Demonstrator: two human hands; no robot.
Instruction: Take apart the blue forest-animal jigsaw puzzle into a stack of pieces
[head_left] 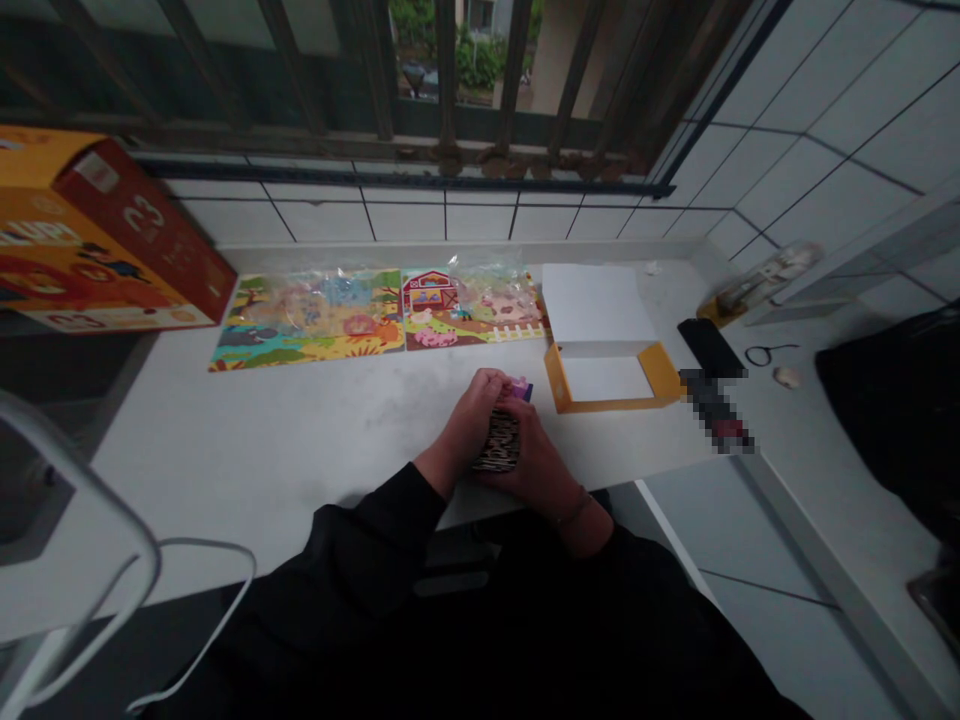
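Observation:
Close to the counter's front edge, my left hand (478,415) and my right hand (534,450) are closed together around a stack of puzzle pieces (502,440). Its side facing me shows dark and pale stripes, and a purple piece (519,388) peeks out at the far end. My fingers hide much of the stack. Just right of and beyond my hands stands an open yellow box (615,406) with its white lid folded back. Behind my hands, two picture boards lie side by side: a yellow-green animal scene (300,345) and a farm scene (465,325), both partly covered by clear plastic bags (487,285).
A large orange and red carton (142,240) stands at the far left. At the right lie a black phone (711,347), a black hair tie (759,355) and a bottle (765,285). White metal tubing (112,500) rises at the lower left. A tiled wall and barred window border the back.

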